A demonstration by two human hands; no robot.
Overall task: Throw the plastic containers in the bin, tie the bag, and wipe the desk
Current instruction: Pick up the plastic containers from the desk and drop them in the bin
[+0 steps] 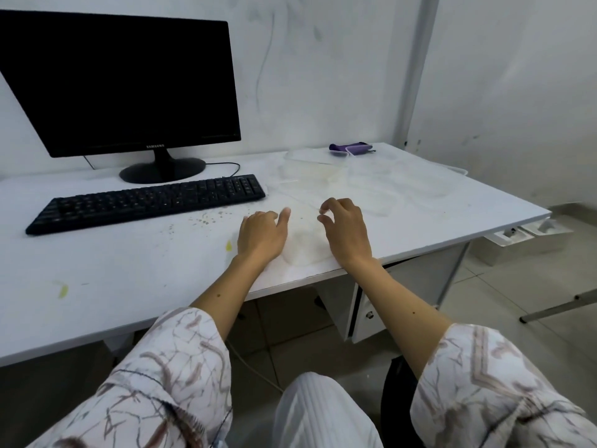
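A clear plastic container (305, 248) sits near the front edge of the white desk (129, 279). My left hand (261, 236) lies palm down against its left side, thumb stretched along it. My right hand (345, 234) is at its right side, fingers curled, thumb and forefinger pinched at its far rim. Several more clear containers and lids (381, 185) lie spread over the back right of the desk. Crumbs (206, 218) and yellow stains (228, 245) mark the desk top. A purple cloth (350, 147) lies at the back by the wall.
A black monitor (122, 85) and black keyboard (148, 202) fill the left of the desk. A drawer unit (365, 305) stands under the desk on the right. A dark round object (399, 399) is on the floor by my right arm. White trays (533, 234) lie past the desk's right edge.
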